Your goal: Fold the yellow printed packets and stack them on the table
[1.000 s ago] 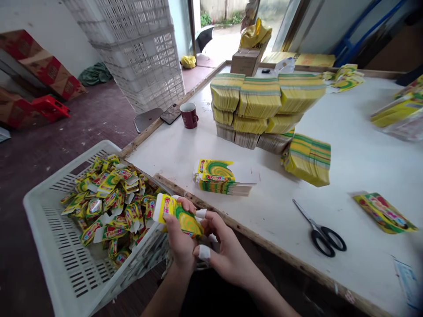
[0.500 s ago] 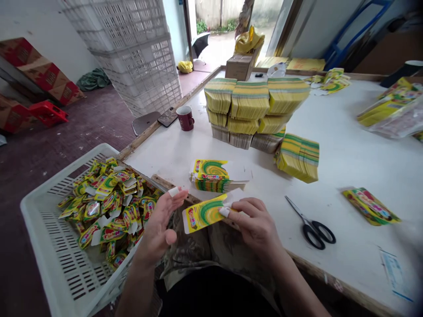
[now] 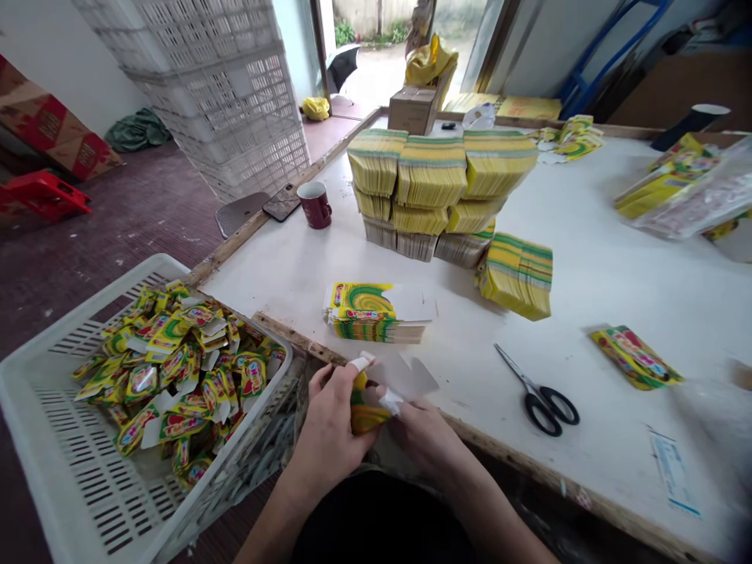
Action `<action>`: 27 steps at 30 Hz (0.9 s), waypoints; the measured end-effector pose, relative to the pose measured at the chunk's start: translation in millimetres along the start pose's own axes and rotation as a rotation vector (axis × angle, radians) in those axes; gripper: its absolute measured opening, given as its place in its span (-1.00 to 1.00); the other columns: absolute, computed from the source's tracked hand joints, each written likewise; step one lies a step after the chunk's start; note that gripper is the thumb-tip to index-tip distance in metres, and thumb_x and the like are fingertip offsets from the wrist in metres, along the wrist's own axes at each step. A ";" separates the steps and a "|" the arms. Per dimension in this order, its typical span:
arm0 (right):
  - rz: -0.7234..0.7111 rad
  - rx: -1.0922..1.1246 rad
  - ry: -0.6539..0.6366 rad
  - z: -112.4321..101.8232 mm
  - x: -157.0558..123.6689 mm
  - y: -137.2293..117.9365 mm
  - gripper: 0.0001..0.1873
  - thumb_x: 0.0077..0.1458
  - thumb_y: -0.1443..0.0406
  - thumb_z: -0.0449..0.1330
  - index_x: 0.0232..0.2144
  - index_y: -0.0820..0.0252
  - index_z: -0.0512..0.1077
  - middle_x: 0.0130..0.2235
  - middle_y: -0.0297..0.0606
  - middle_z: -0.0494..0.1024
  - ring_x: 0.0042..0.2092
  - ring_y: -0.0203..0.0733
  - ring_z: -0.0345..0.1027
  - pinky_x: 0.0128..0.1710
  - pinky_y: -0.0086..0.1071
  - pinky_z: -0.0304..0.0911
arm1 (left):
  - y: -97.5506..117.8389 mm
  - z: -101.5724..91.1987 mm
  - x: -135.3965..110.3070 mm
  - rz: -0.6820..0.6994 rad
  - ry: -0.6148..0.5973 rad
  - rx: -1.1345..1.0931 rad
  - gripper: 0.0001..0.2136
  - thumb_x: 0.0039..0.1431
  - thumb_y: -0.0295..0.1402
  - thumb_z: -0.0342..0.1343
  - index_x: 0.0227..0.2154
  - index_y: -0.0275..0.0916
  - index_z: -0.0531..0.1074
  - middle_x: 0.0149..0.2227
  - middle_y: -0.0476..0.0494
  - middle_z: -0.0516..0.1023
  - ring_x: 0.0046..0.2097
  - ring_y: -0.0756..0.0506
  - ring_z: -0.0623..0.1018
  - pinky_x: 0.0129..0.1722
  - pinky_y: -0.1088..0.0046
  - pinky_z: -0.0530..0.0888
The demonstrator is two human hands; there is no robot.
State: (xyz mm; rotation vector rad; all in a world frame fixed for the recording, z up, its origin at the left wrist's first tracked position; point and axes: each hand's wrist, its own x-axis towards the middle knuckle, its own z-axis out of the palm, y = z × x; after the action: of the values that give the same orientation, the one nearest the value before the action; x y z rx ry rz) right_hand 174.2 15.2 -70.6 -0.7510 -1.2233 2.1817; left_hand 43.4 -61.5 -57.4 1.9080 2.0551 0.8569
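Observation:
Both hands meet at the near table edge around one yellow and green carton blank (image 3: 369,407). My left hand (image 3: 330,427) wraps its fingers round the blank's left side. My right hand (image 3: 424,433) pinches its right side, where white flaps stick up; the fingertips wear white tape. Just beyond the hands a small stack of flat blanks (image 3: 376,313) lies on the white table (image 3: 605,266). To my left a white plastic crate (image 3: 64,470) holds several folded cartons (image 3: 176,368).
Tall stacks of yellow blanks (image 3: 438,188) and a leaning bundle (image 3: 517,274) stand mid-table. Black scissors (image 3: 537,395) and a filled packet (image 3: 634,356) lie to the right. A dark red mug (image 3: 314,205) and a phone (image 3: 282,204) sit at the left edge, stacked crates (image 3: 217,86) behind.
A second ago both hands held a formed carton by the crate. Then the left hand opened while the right held a flat blank. Now both hands grip that blank.

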 end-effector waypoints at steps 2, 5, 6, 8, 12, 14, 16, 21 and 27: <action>0.056 0.116 -0.059 3.0 1.0 -0.1 -0.48 0.17 0.10 0.20 0.14 0.11 0.35 0.00 -0.13 0.54 0.13 -0.01 0.34 0.21 -0.06 0.14 | 0.4 -0.2 1.1 0.038 -0.010 -0.019 -0.31 -0.08 -0.56 0.14 0.15 -0.19 0.03 -0.05 -0.25 0.45 -0.03 -0.23 0.46 0.01 0.13 0.34; 0.056 0.154 -0.040 3.8 2.0 0.3 -0.43 0.10 0.08 0.28 0.14 0.05 0.35 -0.03 -0.17 0.57 0.11 -0.02 0.36 0.23 -0.05 0.11 | -1.2 -1.5 3.3 0.095 -0.031 -0.031 -0.32 -0.10 -0.61 0.12 0.13 -0.17 0.06 -0.05 -0.23 0.41 -0.04 -0.21 0.43 -0.04 0.18 0.34; 0.060 0.151 -0.032 3.1 2.3 1.3 -0.41 0.09 0.06 0.28 0.15 0.04 0.35 -0.03 -0.16 0.57 0.11 -0.01 0.37 0.23 -0.04 0.11 | -1.9 -2.0 4.0 0.114 -0.038 -0.033 -0.32 -0.10 -0.62 0.11 0.12 -0.15 0.07 -0.05 -0.22 0.41 -0.04 -0.20 0.42 -0.04 0.18 0.33; 0.059 0.128 -0.023 1.3 2.8 4.9 -0.39 0.10 0.01 0.25 0.16 0.03 0.34 -0.02 -0.15 0.56 0.12 -0.01 0.35 0.24 -0.02 0.09 | -2.7 -3.0 5.3 0.145 -0.048 -0.040 -0.32 -0.11 -0.65 0.09 0.11 -0.11 0.08 -0.06 -0.18 0.40 -0.05 -0.18 0.42 -0.04 0.19 0.31; 0.010 -0.050 -0.012 -1.7 0.8 10.0 -0.39 0.19 -0.08 0.09 0.17 0.06 0.32 0.09 -0.13 0.48 0.24 -0.02 0.20 0.29 -0.04 -0.02 | -1.0 -4.7 6.8 0.120 -0.088 -0.045 -0.36 -0.15 -0.66 0.09 0.04 -0.10 0.12 -0.11 -0.12 0.39 -0.10 -0.17 0.42 -0.10 0.23 0.32; -0.025 -0.169 -0.022 -1.7 -2.0 8.1 -0.40 0.20 -0.05 0.08 0.18 0.09 0.31 0.15 -0.13 0.42 0.24 0.01 0.19 0.27 -0.06 0.02 | 0.5 -4.3 6.2 0.074 -0.103 -0.024 -0.43 -0.15 -0.63 0.09 -0.02 -0.13 0.14 -0.17 -0.11 0.39 -0.15 -0.18 0.42 -0.18 0.25 0.34; -0.109 -0.325 -0.056 -1.0 -5.0 4.4 -0.40 0.21 0.04 0.13 0.22 0.13 0.25 0.17 -0.11 0.41 0.19 0.01 0.26 0.22 -0.11 0.13 | 2.1 -2.0 4.2 0.033 -0.119 -0.022 -0.50 -0.11 -0.61 0.07 -0.07 -0.13 0.14 -0.23 -0.08 0.37 -0.21 -0.16 0.43 -0.24 0.28 0.36; -0.376 -0.685 0.058 -2.5 -5.6 1.0 -0.49 0.24 0.32 0.03 0.23 0.18 0.24 0.15 -0.04 0.43 0.16 -0.01 0.33 0.13 -0.17 0.26 | 3.3 6.4 -2.7 -0.131 0.104 -0.036 -0.36 -0.04 -0.44 0.20 0.10 -0.18 0.04 0.05 -0.31 0.30 0.10 -0.31 0.37 0.03 0.01 0.33; -0.439 -0.813 0.235 -8.0 -4.3 1.2 -0.32 0.26 0.31 0.01 0.36 0.20 -0.11 0.09 0.04 0.43 0.03 -0.02 0.43 0.02 -0.14 0.38 | -3.7 -3.3 -4.5 -0.613 0.115 -0.532 -0.36 -0.09 -0.21 0.34 0.04 -0.16 0.17 -0.03 -0.22 0.46 0.03 -0.27 0.49 0.02 0.08 0.42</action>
State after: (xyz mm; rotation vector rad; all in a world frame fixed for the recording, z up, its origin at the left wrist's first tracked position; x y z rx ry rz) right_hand 182.5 16.4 -74.2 -0.8944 -1.9369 1.1756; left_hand 39.2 -66.7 -57.8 0.9038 2.0141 1.1931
